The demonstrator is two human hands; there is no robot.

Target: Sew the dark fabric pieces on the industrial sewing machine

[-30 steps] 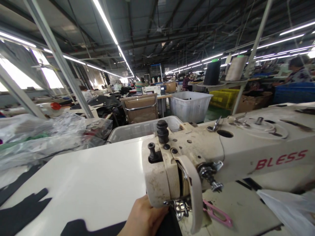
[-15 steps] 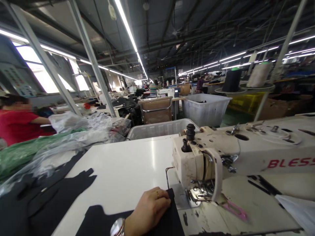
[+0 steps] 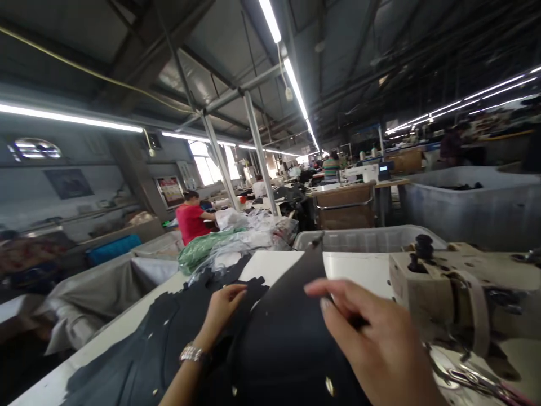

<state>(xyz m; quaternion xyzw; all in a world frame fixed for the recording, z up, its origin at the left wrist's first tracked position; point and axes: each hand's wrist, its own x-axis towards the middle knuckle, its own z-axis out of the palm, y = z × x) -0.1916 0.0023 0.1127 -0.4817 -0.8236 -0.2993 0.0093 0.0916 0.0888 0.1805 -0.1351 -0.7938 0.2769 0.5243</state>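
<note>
My left hand, with a watch on its wrist, is over dark cut fabric pieces on the left of the table. Its fingers are closed at the edge of a black fabric piece. In the middle, a large black fabric panel rises with its narrow tip upward and small pale marks low down. My right hand is in front of this panel's right side, slightly blurred. Its index finger stretches left and its thumb is apart, with nothing visible between them. The sewing machine head stands right of it.
Scissors lie by the machine at lower right. Behind the white table stands a plastic bin. Plastic-wrapped bundles are heaped at the far left corner, with a person in red beyond.
The view has swung left. My left hand has moved from the black fabric beside the presser foot to the pile at left. My right hand has come into view, and a black panel is now raised.
</note>
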